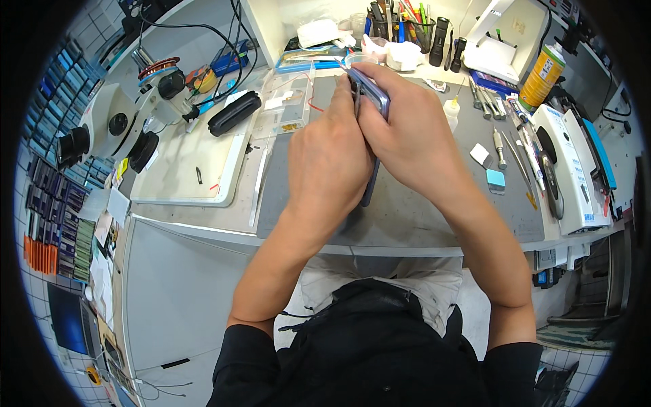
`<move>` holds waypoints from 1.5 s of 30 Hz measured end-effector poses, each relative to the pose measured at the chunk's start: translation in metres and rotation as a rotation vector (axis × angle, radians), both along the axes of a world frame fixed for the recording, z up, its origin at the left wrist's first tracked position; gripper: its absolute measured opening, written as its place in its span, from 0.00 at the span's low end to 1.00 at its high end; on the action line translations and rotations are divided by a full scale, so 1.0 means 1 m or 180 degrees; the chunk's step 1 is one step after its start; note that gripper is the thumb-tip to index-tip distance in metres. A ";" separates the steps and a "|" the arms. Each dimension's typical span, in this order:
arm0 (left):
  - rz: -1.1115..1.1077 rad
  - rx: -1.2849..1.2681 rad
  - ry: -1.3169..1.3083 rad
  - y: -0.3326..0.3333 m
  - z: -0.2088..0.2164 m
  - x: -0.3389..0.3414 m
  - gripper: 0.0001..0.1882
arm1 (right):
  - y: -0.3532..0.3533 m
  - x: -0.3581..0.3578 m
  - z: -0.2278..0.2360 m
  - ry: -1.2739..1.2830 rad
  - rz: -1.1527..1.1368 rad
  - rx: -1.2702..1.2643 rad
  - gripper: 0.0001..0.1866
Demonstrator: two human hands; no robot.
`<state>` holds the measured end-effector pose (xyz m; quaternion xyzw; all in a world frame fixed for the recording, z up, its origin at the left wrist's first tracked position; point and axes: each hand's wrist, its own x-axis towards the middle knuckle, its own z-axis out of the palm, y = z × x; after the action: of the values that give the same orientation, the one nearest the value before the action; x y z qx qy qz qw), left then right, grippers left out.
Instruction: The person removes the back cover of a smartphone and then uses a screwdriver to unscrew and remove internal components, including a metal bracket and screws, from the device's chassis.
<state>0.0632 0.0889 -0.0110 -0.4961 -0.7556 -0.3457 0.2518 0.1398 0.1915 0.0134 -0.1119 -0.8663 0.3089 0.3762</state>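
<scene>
The bare left hand (329, 159) and bare right hand (411, 119) together grasp a slim, blue-grey, phone-like slab (372, 93) over the flat, dark-grey work mat (407, 220), fingers hiding most of it, while a thin metallic tip (341, 64) beyond them is too small to identify.

A slim bluish-grey slab-shaped device (372, 93), held between the bare left hand (330, 159) and the bare right hand (410, 129), blocks the middle of the grey rectangular work mat (407, 220). Low passage remains at the mat's near edge, between the forearms (288, 234) – and narrowly along its left side. A silver-handled screwdriver (500, 149) and a square turquoise block (496, 179) lie low on its right; beyond that side stand a tall yellow spray can (542, 78) and a boxy white machine (568, 169).
</scene>
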 end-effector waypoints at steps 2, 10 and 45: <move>-0.0010 0.0070 -0.0011 0.000 -0.001 -0.001 0.27 | -0.003 -0.003 -0.002 0.0038 -0.0052 -0.0072 0.21; 0.0039 0.0078 0.0082 0.001 -0.002 -0.004 0.26 | -0.002 -0.009 -0.006 0.0244 -0.0138 0.0056 0.19; -0.1153 -0.0325 -0.1656 -0.029 0.016 -0.037 0.19 | 0.041 0.001 -0.013 0.0027 0.1109 -0.0532 0.24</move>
<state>0.0264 0.0598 0.0046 -0.5295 -0.7105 -0.4618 -0.0407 0.1407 0.2327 0.0001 0.0103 -0.8423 0.4407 0.3100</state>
